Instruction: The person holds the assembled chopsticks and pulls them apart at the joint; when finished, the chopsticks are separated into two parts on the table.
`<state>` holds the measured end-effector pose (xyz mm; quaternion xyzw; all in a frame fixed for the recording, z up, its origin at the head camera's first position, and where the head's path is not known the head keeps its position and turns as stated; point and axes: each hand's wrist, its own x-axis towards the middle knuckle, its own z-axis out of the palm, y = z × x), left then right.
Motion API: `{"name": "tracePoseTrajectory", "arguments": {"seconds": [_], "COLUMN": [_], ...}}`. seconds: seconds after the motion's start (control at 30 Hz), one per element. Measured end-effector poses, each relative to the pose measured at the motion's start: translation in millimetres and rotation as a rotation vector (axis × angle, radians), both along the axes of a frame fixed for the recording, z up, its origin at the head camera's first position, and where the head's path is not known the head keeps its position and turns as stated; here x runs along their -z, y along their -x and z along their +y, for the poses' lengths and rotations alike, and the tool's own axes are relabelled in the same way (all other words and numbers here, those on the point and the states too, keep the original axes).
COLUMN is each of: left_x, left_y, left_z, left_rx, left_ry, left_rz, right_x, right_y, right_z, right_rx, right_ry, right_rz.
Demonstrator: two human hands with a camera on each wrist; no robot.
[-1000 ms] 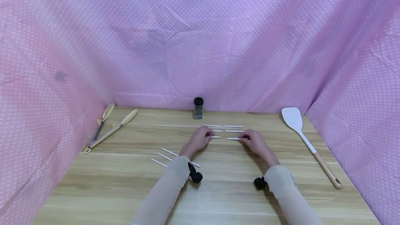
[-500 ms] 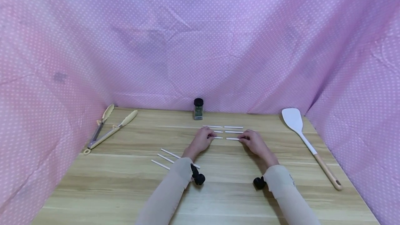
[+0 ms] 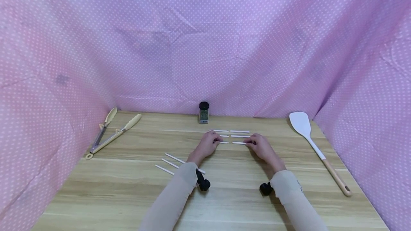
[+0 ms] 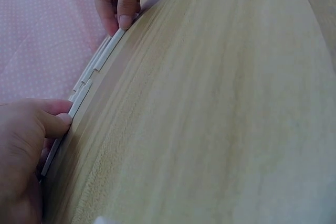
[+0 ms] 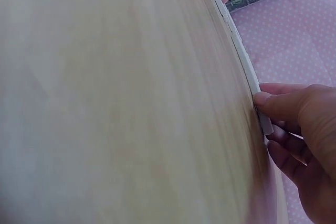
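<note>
Pink cloth (image 3: 205, 45) backs a table (image 3: 231, 202) bearing sticks (image 3: 239, 131)

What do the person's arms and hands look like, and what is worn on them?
The left hand and right hand wear no gloves. The left sleeve and right sleeve are pale beige and long. The right one has a small dark marking, too small to read. A black camera with a rounded end sits at each wrist.

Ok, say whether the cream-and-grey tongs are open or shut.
Open: the cream-and-grey tongs lie spread in a wide V.
</note>
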<state>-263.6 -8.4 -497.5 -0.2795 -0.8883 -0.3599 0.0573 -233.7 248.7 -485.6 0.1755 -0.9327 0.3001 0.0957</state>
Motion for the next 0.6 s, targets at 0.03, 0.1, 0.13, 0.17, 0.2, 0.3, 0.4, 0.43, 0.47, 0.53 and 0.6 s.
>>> {"name": "tracePoseTrajectory", "arguments": {"seconds": [0.03,0.1,0.13,0.17,0.2,0.3,0.4,0.43,0.47,0.53,0.6], "left_x": [0.2,0.5,0.6,0.8,0.9,1.1,0.8,0.6,0.5,0.2,-0.7], "left_y": [-0.1,0.1,0.2,0.2,0.2,0.2,-0.4,-0.6,-1.1,-2.1,-3.7], "left_z": [0.0,0.1,0.1,0.1,0.0,0.1,0.4,0.5,0.5,0.3,-0.8], "left_rx": [-0.003,-0.005,-0.005,-0.006,-0.008,-0.006,-0.001,0.000,-0.001,-0.006,-0.013], "left_ry": [0.002,0.003,0.003,0.005,0.008,0.009,0.001,0.000,0.006,0.028,0.064], "left_rz": [-0.001,-0.002,-0.003,-0.003,-0.002,-0.005,-0.006,-0.002,0.010,0.045,0.085], "right_x": [0.3,0.6,0.6,0.5,0.5,0.0,-0.4,-0.7,-1.0,-1.8,-3.4], "right_y": [0.0,0.1,0.2,0.2,0.4,0.7,1.1,1.1,0.9,0.0,-1.4], "right_z": [0.1,0.2,0.2,0.0,0.0,-0.2,0.0,0.1,0.2,0.5,0.2], "right_rx": [0.002,0.002,0.000,-0.001,-0.002,-0.008,-0.010,-0.011,-0.010,-0.006,-0.002], "right_ry": [-0.005,-0.009,-0.010,-0.012,-0.014,-0.024,-0.033,-0.034,-0.031,-0.031,-0.024], "right_rz": [0.001,0.003,0.006,0.011,0.017,0.035,0.044,0.044,0.039,0.031,0.022]}}
